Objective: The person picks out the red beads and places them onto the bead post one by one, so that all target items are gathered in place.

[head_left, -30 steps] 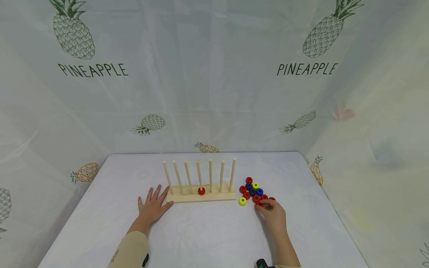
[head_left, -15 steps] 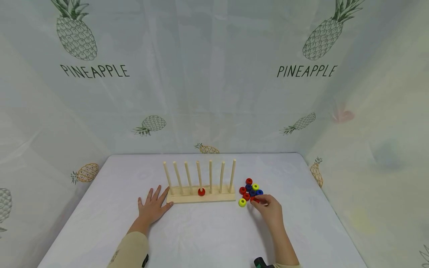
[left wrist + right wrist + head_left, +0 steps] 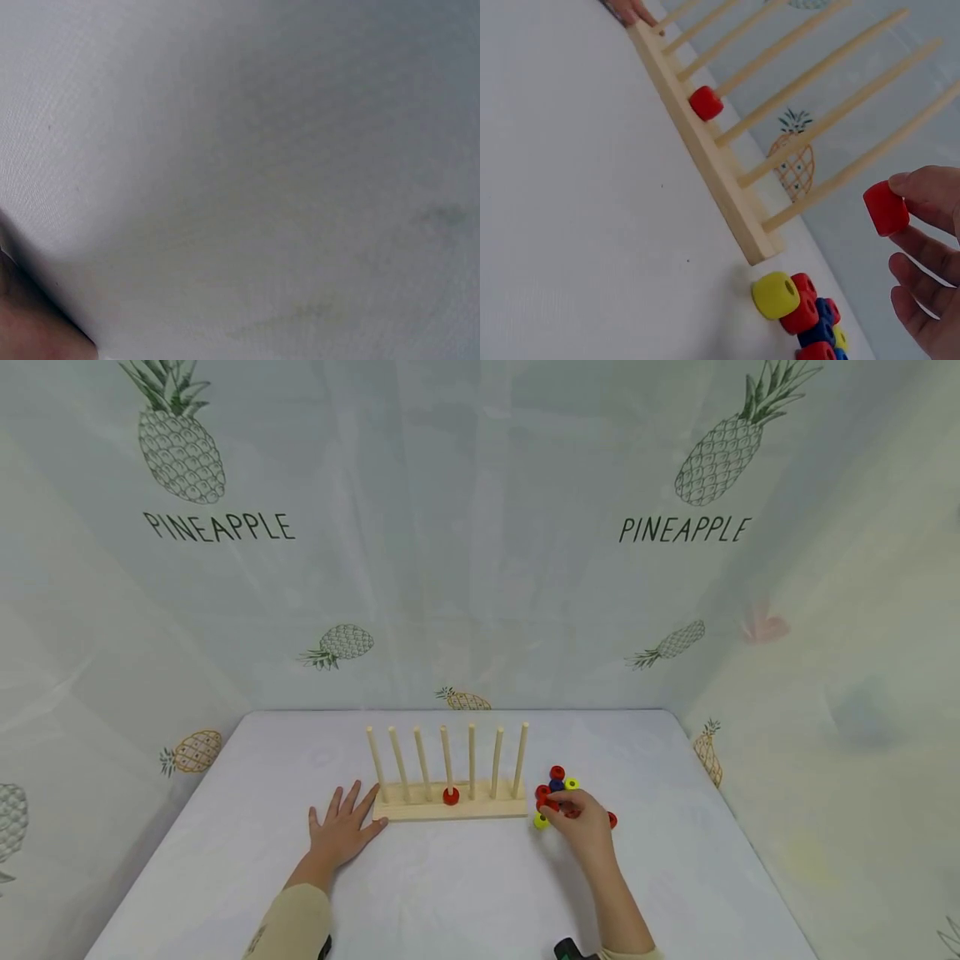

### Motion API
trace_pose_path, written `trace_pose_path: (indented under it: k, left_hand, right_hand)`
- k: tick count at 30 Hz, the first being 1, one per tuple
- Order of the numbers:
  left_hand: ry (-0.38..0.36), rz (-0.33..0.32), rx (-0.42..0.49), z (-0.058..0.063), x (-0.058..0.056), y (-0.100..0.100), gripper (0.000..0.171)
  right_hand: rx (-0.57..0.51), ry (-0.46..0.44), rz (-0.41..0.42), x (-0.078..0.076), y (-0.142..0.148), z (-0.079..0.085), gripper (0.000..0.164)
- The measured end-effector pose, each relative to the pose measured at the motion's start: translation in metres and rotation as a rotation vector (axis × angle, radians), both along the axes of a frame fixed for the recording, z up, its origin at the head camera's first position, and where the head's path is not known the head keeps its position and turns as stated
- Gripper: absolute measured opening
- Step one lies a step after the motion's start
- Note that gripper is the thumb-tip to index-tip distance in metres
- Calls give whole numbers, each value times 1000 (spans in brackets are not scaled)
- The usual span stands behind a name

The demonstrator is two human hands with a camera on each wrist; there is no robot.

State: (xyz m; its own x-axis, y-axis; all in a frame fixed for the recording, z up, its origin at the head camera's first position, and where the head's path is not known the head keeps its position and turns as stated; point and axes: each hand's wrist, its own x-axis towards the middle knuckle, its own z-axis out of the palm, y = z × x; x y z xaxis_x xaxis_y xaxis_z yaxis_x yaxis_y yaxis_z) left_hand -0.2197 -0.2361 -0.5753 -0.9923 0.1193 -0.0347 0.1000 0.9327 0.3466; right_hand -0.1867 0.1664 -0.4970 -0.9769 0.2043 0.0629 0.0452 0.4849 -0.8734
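In the right wrist view my right hand (image 3: pixel 934 240) pinches a red bead (image 3: pixel 886 209) between thumb and fingers, raised off the table. The head view has that hand (image 3: pixel 585 827) over the bead pile, just right of a wooden peg rack (image 3: pixel 450 812). One red bead (image 3: pixel 451 796) sits at the foot of the rack's middle peg. My left hand (image 3: pixel 341 833) lies flat with spread fingers, thumb and index finger at the rack's left end. Only a bit of skin (image 3: pixel 37 330) shows in the left wrist view.
Red, blue and yellow beads lie in a cluster beside the rack, with a yellow bead (image 3: pixel 775 295) nearest it. Another red bead (image 3: pixel 612 820) lies right of my right hand. Tall upright pegs (image 3: pixel 472 760) rise from the rack. A pineapple-print curtain (image 3: pixel 465 568) hangs behind the table.
My right hand has moved left across the pile toward the rack, carrying a red bead. The left hand stays in place. The whole head view has shifted slightly downward.
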Motion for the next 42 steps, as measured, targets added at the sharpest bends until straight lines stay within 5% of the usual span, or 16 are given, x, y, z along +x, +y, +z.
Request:
trace_pose_path:
  k: [9,14,30,42]
  left_hand:
    - [-14,8,-18,8,5,3,74]
    - [-23,13,-21,10,7,3,73]
    - [9,6,7,-8,2,-2,74]
    - [10,4,-23,-4,0,-1,74]
  right_hand:
    - [-24,138,93,-3,-13,15,17]
    - [-9,142,124,-5,-22,29,17]
    - [-22,275,221,-9,-47,58,13]
    - [-39,340,280,-14,-65,79,14]
